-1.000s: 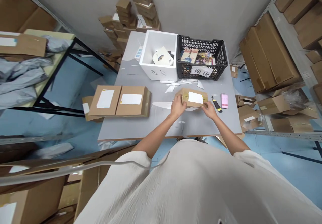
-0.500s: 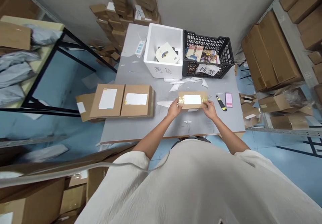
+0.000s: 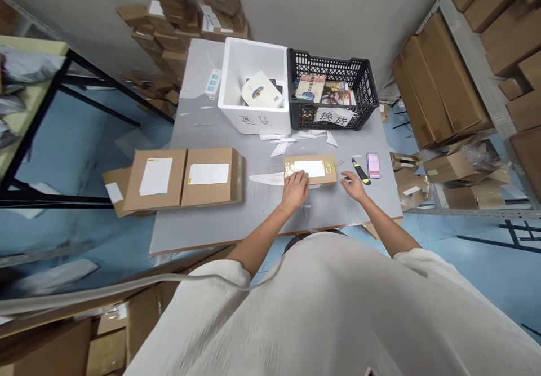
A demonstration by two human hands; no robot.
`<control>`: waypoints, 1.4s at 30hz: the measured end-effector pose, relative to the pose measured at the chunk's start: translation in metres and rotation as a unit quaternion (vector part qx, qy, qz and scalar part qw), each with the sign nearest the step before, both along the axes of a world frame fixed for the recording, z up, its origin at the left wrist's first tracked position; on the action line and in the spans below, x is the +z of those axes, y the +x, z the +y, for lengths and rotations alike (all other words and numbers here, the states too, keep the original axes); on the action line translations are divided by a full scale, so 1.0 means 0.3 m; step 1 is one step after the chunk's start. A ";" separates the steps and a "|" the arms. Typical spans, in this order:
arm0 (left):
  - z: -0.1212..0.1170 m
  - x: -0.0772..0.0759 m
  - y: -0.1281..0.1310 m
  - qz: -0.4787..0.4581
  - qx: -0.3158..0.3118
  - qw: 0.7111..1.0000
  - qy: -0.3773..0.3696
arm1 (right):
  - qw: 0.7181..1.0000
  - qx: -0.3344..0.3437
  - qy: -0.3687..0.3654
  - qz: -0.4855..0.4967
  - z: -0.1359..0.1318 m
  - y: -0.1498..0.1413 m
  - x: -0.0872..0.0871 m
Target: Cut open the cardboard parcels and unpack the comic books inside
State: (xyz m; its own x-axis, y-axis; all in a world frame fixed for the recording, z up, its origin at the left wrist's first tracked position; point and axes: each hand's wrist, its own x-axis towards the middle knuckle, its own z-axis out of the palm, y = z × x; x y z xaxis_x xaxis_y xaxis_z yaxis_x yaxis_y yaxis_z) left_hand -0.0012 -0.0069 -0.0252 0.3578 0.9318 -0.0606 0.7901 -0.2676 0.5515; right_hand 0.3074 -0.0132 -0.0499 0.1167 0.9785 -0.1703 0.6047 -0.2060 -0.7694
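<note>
A small cardboard box [image 3: 331,173] with a white label and shiny tape lies on the grey table [image 3: 198,224] in front of me. My left hand [image 3: 295,189] rests over its left front part, fingers stretched out on the top face and the label's edge. Just off the box's right end is my right hand [image 3: 354,185], holding nothing, its fingers apart and slightly curled. Beyond that hand lie a black and yellow utility knife [image 3: 360,171] and a phone [image 3: 373,165] with a pink screen.
Two larger labelled boxes [image 3: 236,178] stand at the table's left. Behind are a white foam bin [image 3: 253,118] and a black crate [image 3: 366,91] with books. Paper scraps [image 3: 279,149] lie before them. A power strip [image 3: 213,83] sits back left. Shelves flank both sides.
My right hand has let go of the box's right end and drawn slightly away. My left hand has moved from the left end onto the top. The view has shifted right.
</note>
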 end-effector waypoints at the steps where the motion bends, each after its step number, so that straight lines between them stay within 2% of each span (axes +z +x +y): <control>1: -0.004 0.000 0.008 0.007 0.007 1.000 -0.002 | 1.000 -0.020 -0.008 -0.013 0.004 0.040 -0.009; 4: -0.013 0.000 0.033 0.019 0.030 0.999 -0.008 | 0.994 -0.067 -0.053 -0.062 0.013 0.162 -0.048; 6: -0.015 -0.001 0.051 0.027 0.050 0.998 -0.011 | 0.990 -0.075 -0.080 -0.089 0.017 0.234 -0.080; 11: -0.006 -0.002 0.094 0.062 0.107 0.992 -0.017 | 0.979 -0.022 -0.119 -0.165 0.041 0.340 -0.134; 15: -0.001 0.003 0.120 0.102 0.136 0.985 -0.033 | 0.939 0.072 -0.180 -0.284 0.100 0.368 -0.128; 18: -0.004 0.003 0.134 0.121 0.153 0.980 -0.035 | 0.918 0.117 -0.190 -0.328 0.151 0.373 -0.121; 22: -0.012 -0.004 0.151 0.127 0.172 0.976 -0.036 | 0.901 0.152 -0.192 -0.357 0.198 0.364 -0.134; 27: -0.021 -0.023 0.156 0.125 0.185 0.974 -0.031 | 0.888 0.158 -0.186 -0.389 0.217 0.337 -0.159; 35: -0.022 -0.033 0.147 0.120 0.185 0.975 -0.036 | 0.896 0.141 -0.183 -0.380 0.227 0.307 -0.172; 39: -0.018 -0.022 0.148 0.125 0.180 0.975 -0.037 | 0.923 0.098 -0.174 -0.328 0.215 0.303 -0.154; 42: -0.013 -0.019 0.139 0.122 0.168 0.978 -0.033 | 0.954 0.044 -0.172 -0.242 0.194 0.297 -0.123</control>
State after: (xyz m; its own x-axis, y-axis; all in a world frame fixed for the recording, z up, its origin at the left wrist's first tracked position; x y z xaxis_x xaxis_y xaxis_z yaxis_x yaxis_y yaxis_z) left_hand 0.0406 -0.0106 -0.0310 -0.0010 0.9856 -0.1692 0.9375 0.0598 0.3427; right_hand 0.3964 0.0450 -0.0868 0.1836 0.8841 -0.4297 0.8985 -0.3283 -0.2914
